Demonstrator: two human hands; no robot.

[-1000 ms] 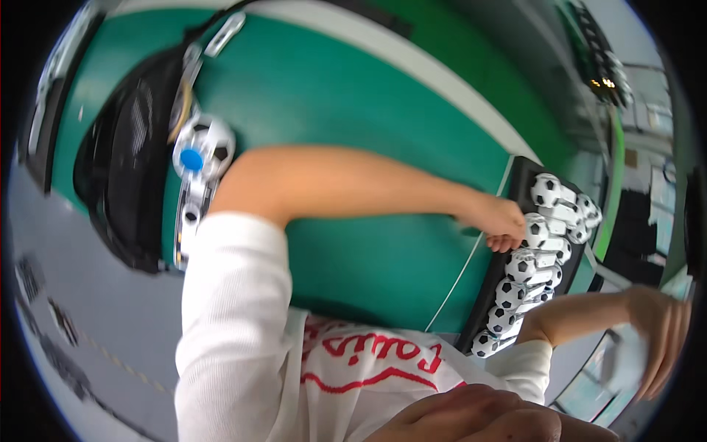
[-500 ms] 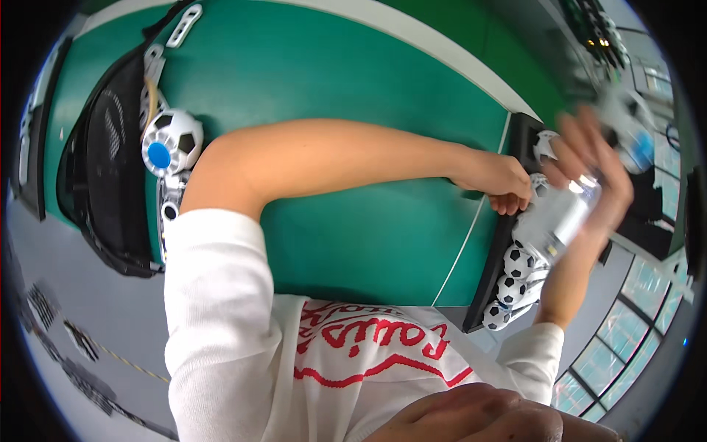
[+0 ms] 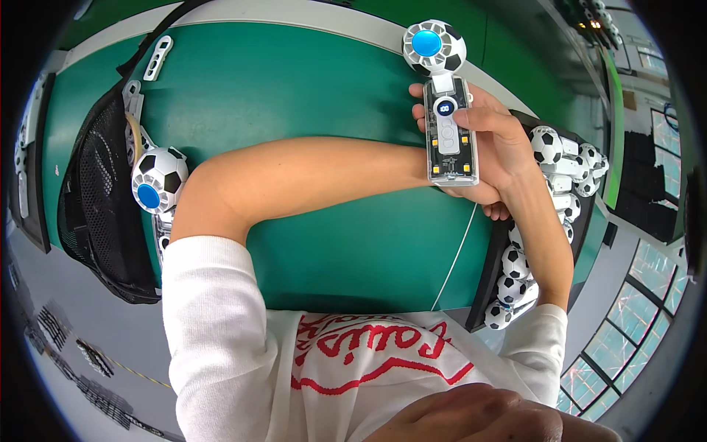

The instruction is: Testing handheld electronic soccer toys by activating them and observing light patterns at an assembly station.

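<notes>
My right hand [image 3: 503, 140] is closed around a handheld fan [image 3: 452, 158], its thumb lying near the small round display. The fan has a clear case and a football-patterned head with a blue centre, and stands upright above the green table [image 3: 346, 243]. My left forearm crosses the table to the right and passes behind the fan. Just below my right wrist, the curled fingertips of my left hand [image 3: 497, 212] show; the rest of it is hidden, and so is anything in it. Beside them a black tray [image 3: 482, 295] holds several football-headed fans [image 3: 514, 261].
At the left lies a black mesh bag [image 3: 99, 199], with another football fan [image 3: 160, 179] against it near my left elbow. A small white part with holes [image 3: 158, 58] lies at the far left. A white strip [image 3: 294, 20] borders the table's far side.
My right hand has brought the fan left from above the tray, turning its blue-centred face into view. My left hand, plainly seen before beside the tray, is now mostly covered.
</notes>
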